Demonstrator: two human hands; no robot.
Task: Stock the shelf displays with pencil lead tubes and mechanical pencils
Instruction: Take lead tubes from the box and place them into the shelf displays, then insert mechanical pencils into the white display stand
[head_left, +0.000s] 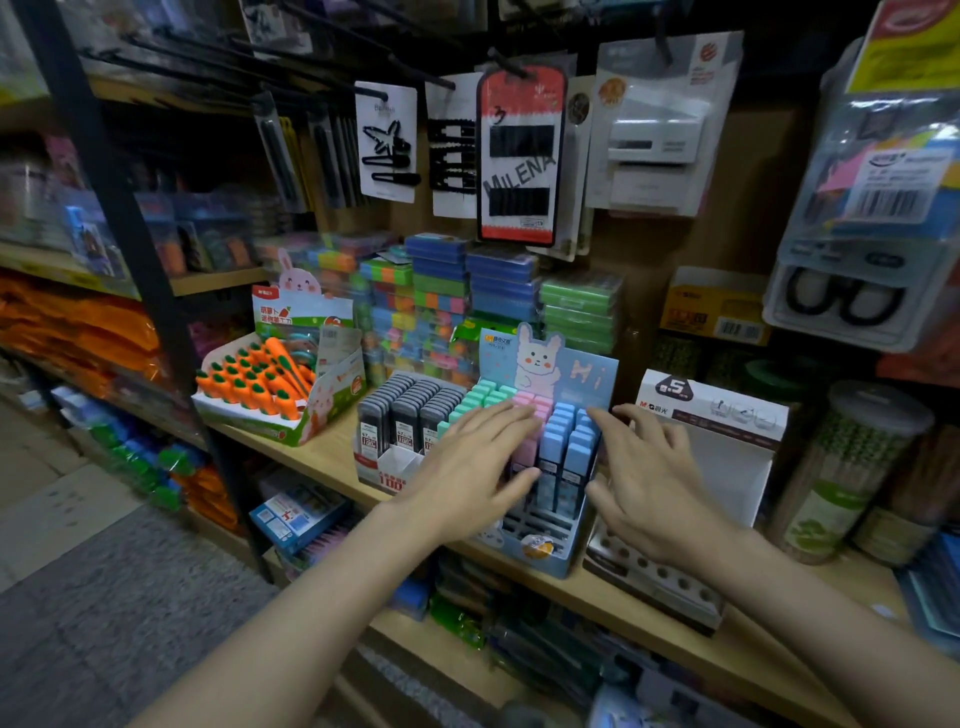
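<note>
Both hands over the bunny display box (550, 558) on the shelf (332, 457), left hand (467, 462) flat on mint and pink lead tubes (527, 415), fingers straight, right hand (647, 478) spread beside blue tubes (563, 441), gripping nothing

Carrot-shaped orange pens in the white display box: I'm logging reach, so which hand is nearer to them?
Left. The left hand lies over the pastel tubes, right of the carrot-shaped orange pens; the right hand is farther right.

Dim shop aisle: wood shelves (311, 457) on black metal uprights (130, 223), grey speckled floor (119, 613).
</note>
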